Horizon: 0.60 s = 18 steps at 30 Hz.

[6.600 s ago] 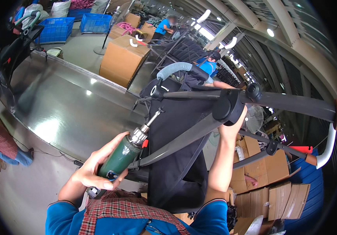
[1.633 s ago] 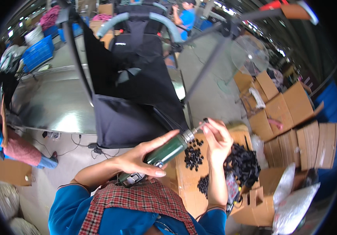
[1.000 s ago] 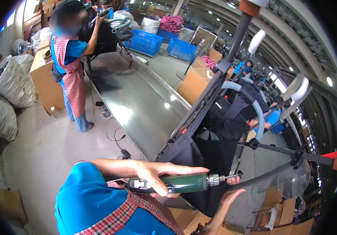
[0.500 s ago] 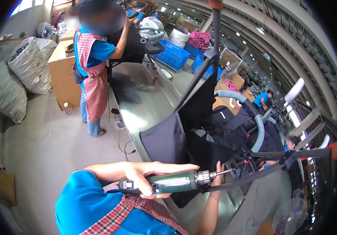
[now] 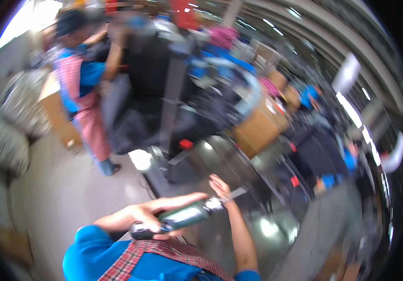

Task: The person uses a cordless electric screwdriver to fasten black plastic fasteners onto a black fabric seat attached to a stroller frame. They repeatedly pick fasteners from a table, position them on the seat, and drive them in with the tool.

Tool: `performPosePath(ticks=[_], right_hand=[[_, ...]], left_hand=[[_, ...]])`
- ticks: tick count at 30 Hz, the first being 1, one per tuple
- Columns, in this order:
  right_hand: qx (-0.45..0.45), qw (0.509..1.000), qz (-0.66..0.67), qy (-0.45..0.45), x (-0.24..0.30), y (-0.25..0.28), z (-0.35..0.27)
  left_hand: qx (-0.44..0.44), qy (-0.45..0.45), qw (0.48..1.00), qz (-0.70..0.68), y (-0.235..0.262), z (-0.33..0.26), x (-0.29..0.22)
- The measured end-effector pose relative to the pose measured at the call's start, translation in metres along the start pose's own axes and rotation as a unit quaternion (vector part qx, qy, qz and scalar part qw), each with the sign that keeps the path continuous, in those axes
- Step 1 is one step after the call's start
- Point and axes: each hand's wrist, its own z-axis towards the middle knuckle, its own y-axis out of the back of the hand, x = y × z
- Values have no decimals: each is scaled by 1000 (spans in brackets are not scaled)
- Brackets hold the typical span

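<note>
My left hand (image 5: 144,214) is wrapped round a dark green electric screwdriver (image 5: 186,217), its silver chuck and bit aimed to the right. Just beyond the bit, my right hand (image 5: 220,186) is raised over the metal bench (image 5: 215,229), fingers stretched out and holding nothing that I can see. Ahead of both hands a black fabric stroller (image 5: 150,105) stands on the bench, smeared by motion, with a red part (image 5: 185,144) low on it. Neither hand appears to touch it.
A co-worker (image 5: 82,84) in a checked apron stands at the far left beside the black fabric. Stuffed white sacks (image 5: 7,145) and a cardboard box (image 5: 57,112) lie behind. Another cardboard box (image 5: 261,126) and more dark strollers (image 5: 311,154) are to the right.
The stroller has moved from close right of my hands to farther ahead and left. My right hand has come away from its frame. The view has shifted and blurred; the screwdriver stays in my left hand.
</note>
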Motion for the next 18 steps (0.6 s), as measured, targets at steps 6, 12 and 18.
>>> performPosePath(ticks=[6,12,18], right_hand=[[-266,960,-60,-59,-58,113,-23],[-499,855,-130,-54,-72,285,-51],[-549,796,-253,-32,-62,390,2]], left_hand=[[15,-1,997,-76,54,66,19],[-24,52,993,-107,85,150,36],[-54,41,989,-135,89,178,54]])
